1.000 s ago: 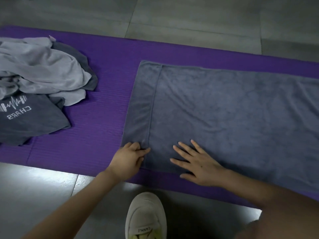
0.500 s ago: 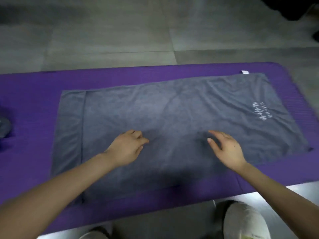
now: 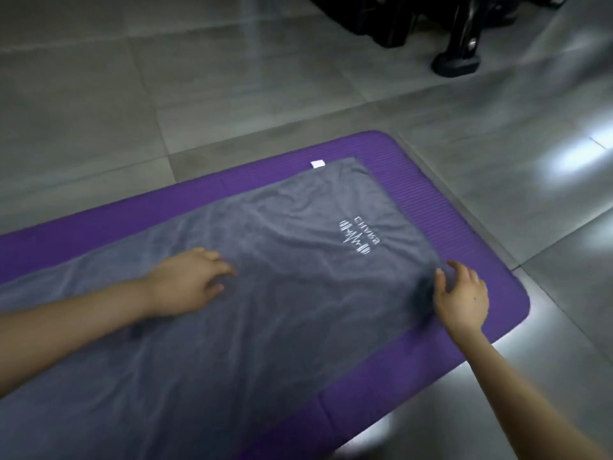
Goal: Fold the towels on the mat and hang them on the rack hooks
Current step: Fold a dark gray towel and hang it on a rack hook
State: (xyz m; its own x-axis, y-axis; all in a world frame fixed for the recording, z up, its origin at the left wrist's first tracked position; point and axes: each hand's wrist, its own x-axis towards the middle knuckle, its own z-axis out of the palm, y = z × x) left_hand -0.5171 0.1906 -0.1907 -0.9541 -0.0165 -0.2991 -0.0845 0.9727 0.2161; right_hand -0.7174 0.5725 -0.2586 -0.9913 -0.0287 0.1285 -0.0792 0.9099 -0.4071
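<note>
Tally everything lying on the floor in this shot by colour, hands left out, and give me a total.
Grey: 1, the towel, spread flat with a white logo and a white tag.
Purple: 1, the mat under it.
Black: 1, a stand or equipment base at the top, cut off by the frame.
Total: 3

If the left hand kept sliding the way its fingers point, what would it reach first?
The left hand lies on the grey towel, fingers pointing right. Going on, it would cross more bare towel, passing just below the white logo, and probably meet the right hand at the towel's end, though depth is uncertain.
</note>
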